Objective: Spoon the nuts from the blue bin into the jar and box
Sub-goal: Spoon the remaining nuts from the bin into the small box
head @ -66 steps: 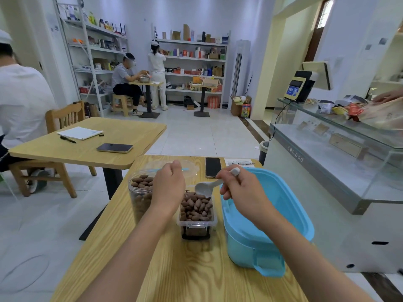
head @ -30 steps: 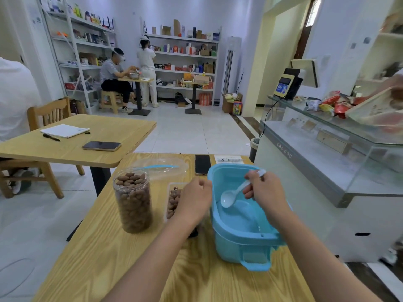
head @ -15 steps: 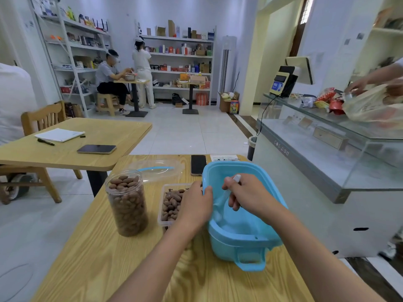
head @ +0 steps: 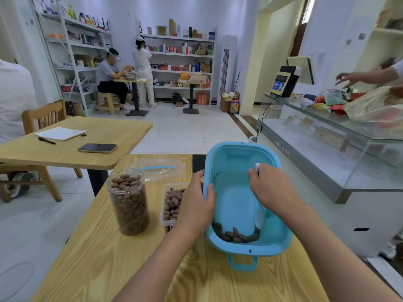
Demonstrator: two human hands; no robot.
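While my left hand (head: 197, 205) grips the tilted blue bin (head: 244, 205) near the table's right edge, my right hand (head: 270, 188) pinches the spoon (head: 259, 216) and should scrape low under the nuts (head: 236, 235) pooled in its near corner.

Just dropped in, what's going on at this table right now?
A person is scooping nuts. The left hand grips the rim of the blue bin, tipped toward them, while the right hand holds a white spoon down by the last nuts. The jar and box beside it look nearly full.
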